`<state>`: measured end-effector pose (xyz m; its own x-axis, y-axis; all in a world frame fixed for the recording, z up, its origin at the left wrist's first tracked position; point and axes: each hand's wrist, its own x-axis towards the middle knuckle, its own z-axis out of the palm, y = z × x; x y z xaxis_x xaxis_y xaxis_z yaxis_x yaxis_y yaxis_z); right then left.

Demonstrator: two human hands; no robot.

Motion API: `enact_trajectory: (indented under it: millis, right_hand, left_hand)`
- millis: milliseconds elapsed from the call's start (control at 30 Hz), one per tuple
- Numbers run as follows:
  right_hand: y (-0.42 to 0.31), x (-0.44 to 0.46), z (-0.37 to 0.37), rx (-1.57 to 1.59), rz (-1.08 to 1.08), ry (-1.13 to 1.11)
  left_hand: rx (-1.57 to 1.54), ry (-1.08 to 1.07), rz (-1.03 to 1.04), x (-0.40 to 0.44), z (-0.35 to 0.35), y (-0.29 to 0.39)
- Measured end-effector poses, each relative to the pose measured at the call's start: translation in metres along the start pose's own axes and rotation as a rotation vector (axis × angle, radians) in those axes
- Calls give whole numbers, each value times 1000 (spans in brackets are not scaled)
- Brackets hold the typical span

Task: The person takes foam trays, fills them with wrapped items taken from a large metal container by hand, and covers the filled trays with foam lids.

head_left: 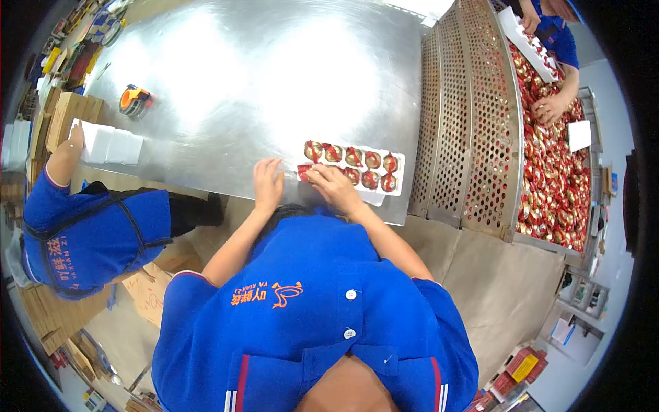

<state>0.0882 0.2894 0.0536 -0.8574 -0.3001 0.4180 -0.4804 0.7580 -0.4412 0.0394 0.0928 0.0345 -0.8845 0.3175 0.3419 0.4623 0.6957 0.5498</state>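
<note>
A white tray (402, 162) lies near the front edge of the metal table, with two rows of round items wrapped in gold and red (353, 156). My right hand (333, 185) bends over the near-left end of the tray, its fingers closed on a red-and-gold wrapped ball (303, 173), mostly covered by the fingers. To the left of the tray, my left hand (268, 184) rests at the table edge. Its fingers are apart and nothing shows in them.
The metal table (226, 130) carries an orange-and-black tape dispenser (135, 101) and white trays (113, 145) beside a co-worker (96, 237) at left. On the right, a perforated metal bin (473, 123) holds many wrapped balls (549, 185); another person's hand (549, 108) reaches into it.
</note>
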Motion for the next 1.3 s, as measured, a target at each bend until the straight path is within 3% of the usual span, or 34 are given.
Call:
enact_trajectory:
  millis: [67, 100, 200, 267, 300, 367, 400, 433, 467, 500, 533, 567, 600, 633, 800, 1000, 1067, 1133, 1200, 1233, 1300]
  right_hand:
    - [-6, 4, 22, -25, 156, -86]
    - [-10, 9, 31, -25, 297, -114]
    - [-5, 27, 43, -153, 409, -269]
    - [-2, 18, 52, -146, 374, -218]
    - [3, 17, 53, -145, 313, -169]
    - [-3, 15, 42, -159, 333, -304]
    - [0, 12, 54, -165, 352, -272]
    - [-4, 18, 53, -143, 429, -324]
    - [-5, 25, 51, -118, 508, -381]
    - [3, 25, 48, 51, 484, -365]
    - [2, 28, 44, -29, 469, -398]
    - [-2, 33, 44, -94, 444, -445]
    - [1, 33, 61, -114, 423, -354]
    - [4, 25, 72, -128, 388, -270]
    - [14, 19, 58, -48, 419, -358]
    - [14, 20, 51, 30, 419, -308]
    - [-7, -4, 90, 39, 501, -292]
    - [38, 26, 64, -17, 444, -245]
    - [43, 0, 80, 58, 324, -291]
    - [19, 17, 52, 105, 480, -396]
    - [22, 24, 40, 65, 388, -424]
  left_hand:
    - [-221, -149, -397, -10, 10, -27]
    - [-221, -156, -391, -16, 21, -35]
    - [-403, -267, -488, -11, 46, -51]
    - [-632, -389, -721, -8, 52, -44]
    - [-691, -350, -718, -5, 51, -42]
    - [-707, -245, -640, -5, 64, -63]
    - [-720, -256, -903, 27, 19, -25]
    - [-688, -185, -859, 56, -15, -5]
    - [-891, -15, -637, 75, -22, -28]
    - [-872, 59, -493, 115, -64, -5]
    - [-968, 137, -386, 152, -111, 9]
    - [-336, 304, 144, 183, -161, 1]
    - [-1072, 410, 161, 207, -219, 75]
    - [-1630, 226, 631, 221, -264, 117]
    - [-1488, 348, 593, 229, -262, 114]
    - [-1261, 257, 643, 273, -263, 140]
    - [-1201, 127, 573, 274, -247, 143]
    - [-1136, 174, 654, 298, -244, 151]
    - [-1092, 130, 602, 294, -224, 150]
    - [-1048, 46, 583, 292, -218, 149]
    - [-962, 94, 628, 308, -219, 146]
